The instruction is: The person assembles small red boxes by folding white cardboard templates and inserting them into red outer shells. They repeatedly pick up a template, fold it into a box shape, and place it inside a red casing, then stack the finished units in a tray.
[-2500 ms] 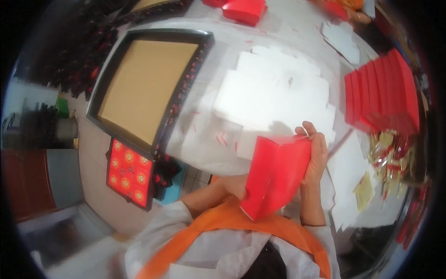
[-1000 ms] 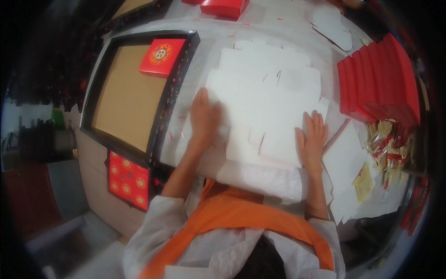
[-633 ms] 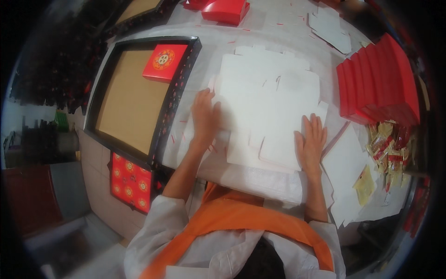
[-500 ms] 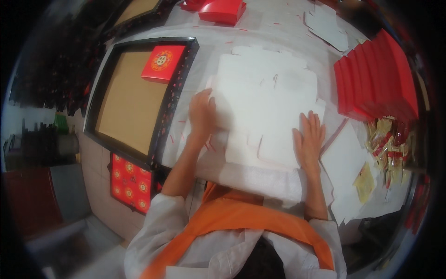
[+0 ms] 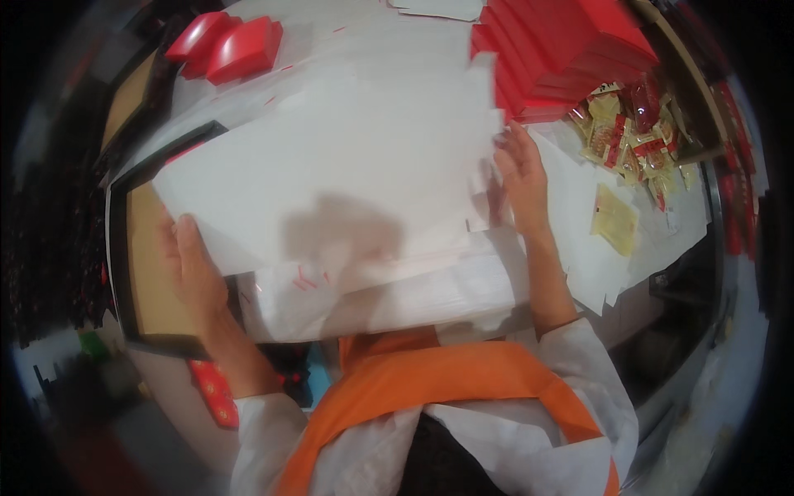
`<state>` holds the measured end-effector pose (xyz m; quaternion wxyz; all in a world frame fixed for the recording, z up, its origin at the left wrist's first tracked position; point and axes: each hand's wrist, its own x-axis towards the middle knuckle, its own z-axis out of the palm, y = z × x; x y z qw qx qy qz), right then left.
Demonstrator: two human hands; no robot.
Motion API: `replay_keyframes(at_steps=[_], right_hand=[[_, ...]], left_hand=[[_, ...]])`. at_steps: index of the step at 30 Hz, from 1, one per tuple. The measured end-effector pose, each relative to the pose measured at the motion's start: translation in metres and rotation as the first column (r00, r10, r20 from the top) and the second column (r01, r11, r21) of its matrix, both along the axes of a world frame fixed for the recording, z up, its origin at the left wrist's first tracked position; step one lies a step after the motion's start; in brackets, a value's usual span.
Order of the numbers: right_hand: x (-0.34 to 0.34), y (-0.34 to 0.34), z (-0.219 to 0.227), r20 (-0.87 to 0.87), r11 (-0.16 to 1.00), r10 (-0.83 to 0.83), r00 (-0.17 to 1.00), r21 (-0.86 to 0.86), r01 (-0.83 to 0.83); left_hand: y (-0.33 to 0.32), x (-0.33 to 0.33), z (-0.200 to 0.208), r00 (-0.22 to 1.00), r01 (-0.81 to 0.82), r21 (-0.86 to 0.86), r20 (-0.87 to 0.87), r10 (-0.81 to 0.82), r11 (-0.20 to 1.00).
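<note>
A large white die-cut cardboard sheet (image 5: 347, 140), with notched flaps along its right side, spreads across the middle in front of me. My left hand (image 5: 197, 260) grips its left edge, the thumb against the board and the other fingers partly hidden. At the opposite edge, my right hand (image 5: 523, 178) holds the flaps with bent fingers, blurred by motion. The sheet's left end overhangs a black-rimmed tray (image 5: 124, 289) with a tan bottom, covering most of it. A dark shadow falls on the sheet's lower part.
Stacked red boxes (image 5: 562, 58) stand at the far right beside a pile of small wrapped packets (image 5: 637, 140). One yellowish packet (image 5: 614, 219) lies nearer on white card (image 5: 571, 215). Two red boxes (image 5: 244, 50) sit at the far left. Red scraps (image 5: 310, 279) dot the table covering.
Both hands have taken hold of the white sheet, which has shifted left over the tray. My left hand has moved left. The whole view has turned.
</note>
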<state>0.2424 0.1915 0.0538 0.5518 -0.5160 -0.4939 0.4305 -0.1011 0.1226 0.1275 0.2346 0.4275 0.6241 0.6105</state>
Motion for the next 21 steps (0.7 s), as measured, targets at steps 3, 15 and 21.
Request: replay_keyframes(at_steps=[3,15,21], right_hand=[[0.002,-0.007,0.028,-0.196,0.979,0.009,0.981,-0.198,-0.049],[0.008,-0.045,-0.006,0.065,0.884,0.379,0.923,-0.32,-0.34],[-0.009,-0.063,0.027,0.119,0.705,0.591,0.798,-0.557,-0.439]], left_hand=[[-0.015,-0.011,-0.016,0.99,0.075,-0.021,0.124,-0.072,0.997],[-0.03,0.046,-0.045,0.717,0.654,0.147,0.194,-0.67,0.742],[-0.017,0.074,-0.036,0.645,0.57,-0.647,-0.028,-0.764,0.506]])
